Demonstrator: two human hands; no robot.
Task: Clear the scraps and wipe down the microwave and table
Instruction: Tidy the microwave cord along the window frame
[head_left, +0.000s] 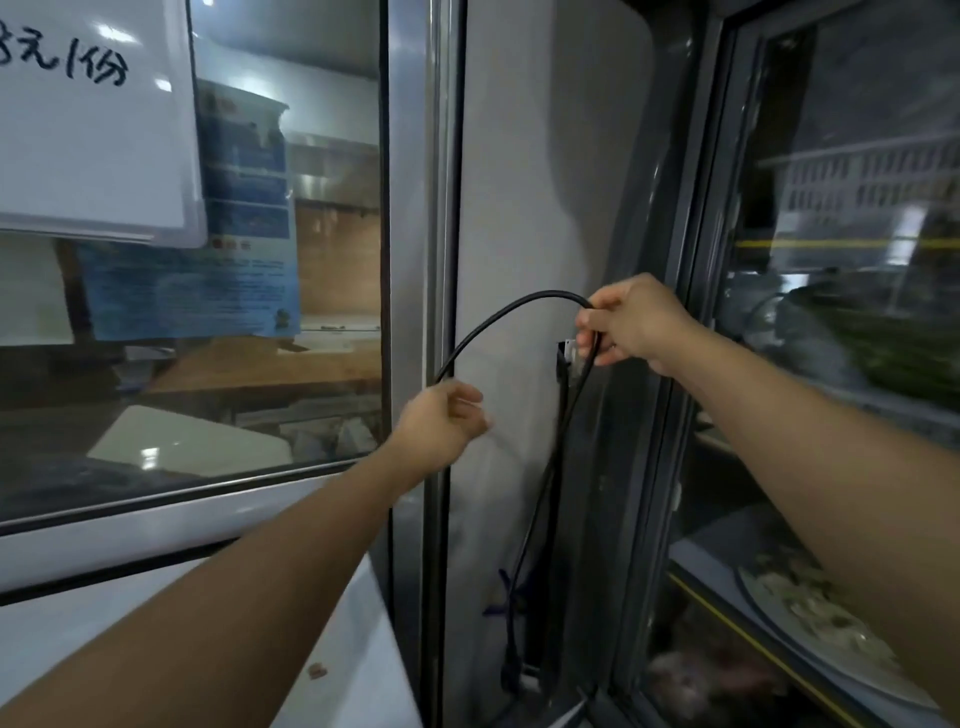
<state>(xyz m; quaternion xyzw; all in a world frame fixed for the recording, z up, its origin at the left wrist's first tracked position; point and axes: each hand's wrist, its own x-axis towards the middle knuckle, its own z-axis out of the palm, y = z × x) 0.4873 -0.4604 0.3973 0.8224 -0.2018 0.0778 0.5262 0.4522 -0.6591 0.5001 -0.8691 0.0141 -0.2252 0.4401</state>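
Bare forearms reach up from the white table (358, 670), where one small scrap (317, 670) lies; no microwave shows. Left hand (441, 423) curls around a black power cord (511, 312), right hand (631, 325) pinching its bend beside a wall socket (567, 358). A hard tug could strain the plug.

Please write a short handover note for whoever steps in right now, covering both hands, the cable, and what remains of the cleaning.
Right hand: pinches the top of the black cable loop, up by the wall socket on the grey wall panel.
Left hand: fingers curled at the loop's other end; whether it actually grips the cable is not clear.
Cable: arches between the hands, then hangs down along the panel.
White surface below: a small brown scrap still lies on it.
Done: nothing of the wiping can be confirmed; no cloth or microwave in view.
Left: deal with the cable, clear the scrap, wipe the microwave and table.
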